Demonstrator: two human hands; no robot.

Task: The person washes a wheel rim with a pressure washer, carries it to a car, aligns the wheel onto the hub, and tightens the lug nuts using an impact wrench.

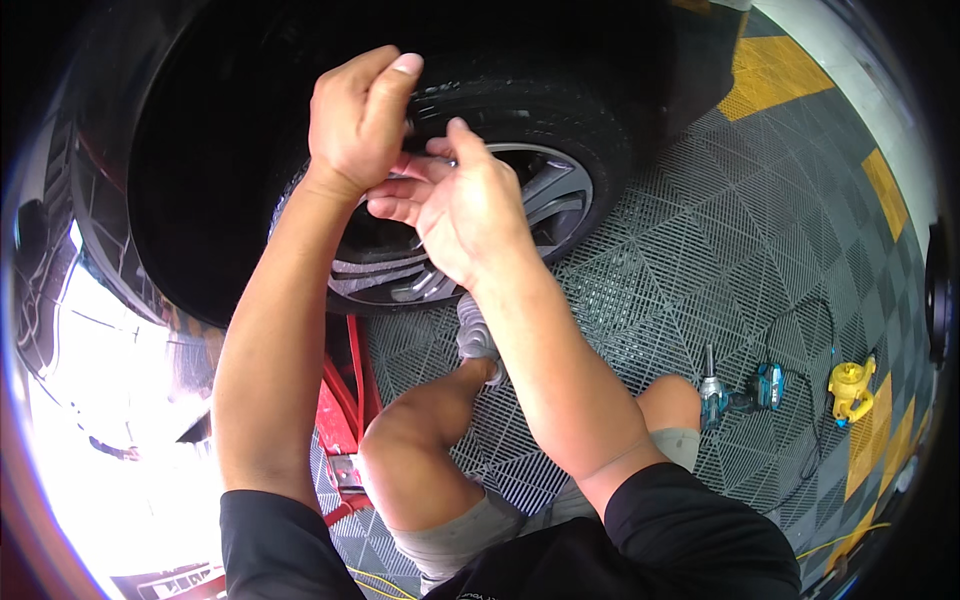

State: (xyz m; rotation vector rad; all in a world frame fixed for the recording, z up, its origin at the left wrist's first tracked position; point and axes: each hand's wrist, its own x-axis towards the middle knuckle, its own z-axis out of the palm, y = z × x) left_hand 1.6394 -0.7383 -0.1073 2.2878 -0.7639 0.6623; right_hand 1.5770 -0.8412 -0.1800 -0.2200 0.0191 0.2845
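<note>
Both of my hands are raised in front of a car wheel with a black rubber tyre (607, 142) and a grey spoked alloy rim (559, 191). My left hand (360, 120) is bent at the wrist beside the tyre tread, thumb upward; its fingers are mostly turned out of sight, so what they hold cannot be told. Just to its right and a little lower, my right hand (469, 195) has its palm turned up and its fingers spread close to the left wrist, with nothing visible in it. The dark wheel arch surrounds the top of the tyre.
A red floor jack (337, 412) stands at lower left by my knee. On the grey tiled floor (637, 292) at right lie a teal cordless impact wrench (739, 394) with a long socket and a yellow power blower or similar tool (851, 390). Glossy car bodywork curves along the left.
</note>
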